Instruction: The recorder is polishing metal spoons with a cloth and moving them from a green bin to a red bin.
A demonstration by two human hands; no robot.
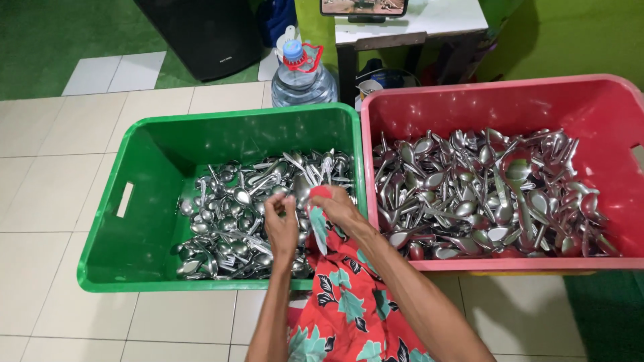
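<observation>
Spoon (302, 190) sits in your hands over the green crate (134, 201). Right hand (339, 209) wraps it in the red floral cloth (342, 302), fingers closed; left hand (282, 224) pinches its handle. Cutlery (228, 228) fills the crate below; red crate (604, 107) alongside on the floor (54, 167).

Shiny metal spoons (261, 214) in glossy green plastic crate (134, 221); same in red plastic crate (510, 100). Floral cloth (349, 302) soft, matt. Floor tiles (54, 174) smooth.

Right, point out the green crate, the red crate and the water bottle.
green crate (107, 214): head view, bare left wall.
red crate (496, 100): head view, bare back wall.
water bottle (303, 84): head view, clear shoulder.
</observation>
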